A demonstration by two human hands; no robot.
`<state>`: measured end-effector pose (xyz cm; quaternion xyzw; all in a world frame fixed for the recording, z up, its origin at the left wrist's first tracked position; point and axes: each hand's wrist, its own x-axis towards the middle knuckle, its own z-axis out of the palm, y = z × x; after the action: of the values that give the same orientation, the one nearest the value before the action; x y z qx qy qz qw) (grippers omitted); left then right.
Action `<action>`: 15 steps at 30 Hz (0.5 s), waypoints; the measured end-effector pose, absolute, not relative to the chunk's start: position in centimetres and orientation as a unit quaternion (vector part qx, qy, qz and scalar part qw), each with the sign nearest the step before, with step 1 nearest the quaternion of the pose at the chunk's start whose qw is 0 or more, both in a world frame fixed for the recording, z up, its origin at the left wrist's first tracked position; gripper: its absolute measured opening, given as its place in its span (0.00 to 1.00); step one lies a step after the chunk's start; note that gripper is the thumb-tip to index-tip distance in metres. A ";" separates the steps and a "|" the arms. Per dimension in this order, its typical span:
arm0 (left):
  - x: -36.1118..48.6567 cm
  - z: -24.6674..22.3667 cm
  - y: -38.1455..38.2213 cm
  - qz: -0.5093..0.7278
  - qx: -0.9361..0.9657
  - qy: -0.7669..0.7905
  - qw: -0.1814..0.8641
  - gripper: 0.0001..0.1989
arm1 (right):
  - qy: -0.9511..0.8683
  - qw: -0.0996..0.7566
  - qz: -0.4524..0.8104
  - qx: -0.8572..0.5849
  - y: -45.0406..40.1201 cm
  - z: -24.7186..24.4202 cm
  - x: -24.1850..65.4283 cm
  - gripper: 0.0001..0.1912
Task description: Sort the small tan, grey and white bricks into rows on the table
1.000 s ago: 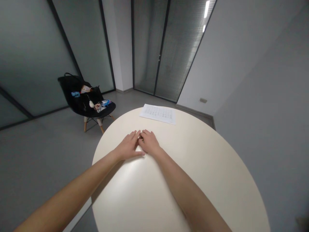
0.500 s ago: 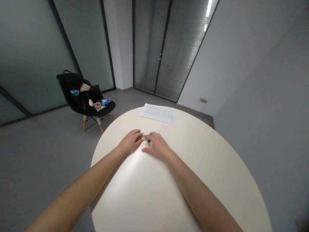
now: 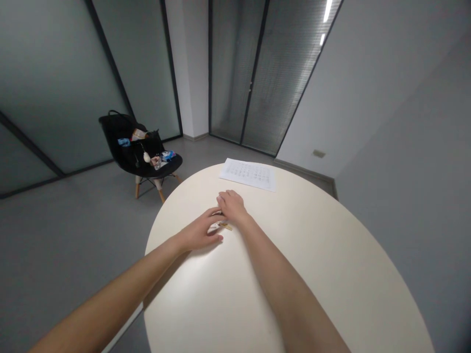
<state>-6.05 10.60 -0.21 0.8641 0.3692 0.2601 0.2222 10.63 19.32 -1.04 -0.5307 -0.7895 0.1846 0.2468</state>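
Note:
Small flat pieces (image 3: pixel 224 226), yellowish and white with dark spots, lie on the white round table (image 3: pixel 228 294) partly under my hands; their kind is too small to make out. My left hand (image 3: pixel 200 233) rests over them from the left, open, its thumb held apart from the other fingers. Just beyond, my right hand (image 3: pixel 234 206) lies palm down on the tabletop with its fingers pointing left and away from me. Its wrist side touches or nearly touches my left fingertips. What lies under the right palm is hidden.
A printed sheet of paper (image 3: pixel 248 174) lies near the table's far edge. Past the table on the left stands a black chair (image 3: pixel 121 159) with a bag and several small items on it. Glass partitions (image 3: pixel 235 73) and a grey wall (image 3: pixel 386 122) enclose the room.
My right hand has moved away from me, to the far side of the pieces. The left hand has come nearer, its thumb now spread. The view has shifted slightly.

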 end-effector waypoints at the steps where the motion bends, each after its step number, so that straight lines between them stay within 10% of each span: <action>1: -6.5 -0.2 10.5 0.253 0.865 0.373 0.222 0.31 | -0.793 0.248 0.210 -0.515 19.5 -1.0 10.3 0.20; 8: -8.4 -1.0 13.0 0.170 0.868 0.450 0.122 0.60 | -0.746 0.306 0.369 -0.462 18.8 -1.1 10.9 0.30; 15: -6.5 -1.9 17.2 0.124 0.872 0.460 0.111 0.56 | -0.721 0.339 0.380 -0.469 16.7 -0.6 13.4 0.29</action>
<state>-6.53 17.22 -1.86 0.8721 0.4602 0.1236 0.1110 13.38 16.69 -0.62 -0.4693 -0.7211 0.3802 0.3393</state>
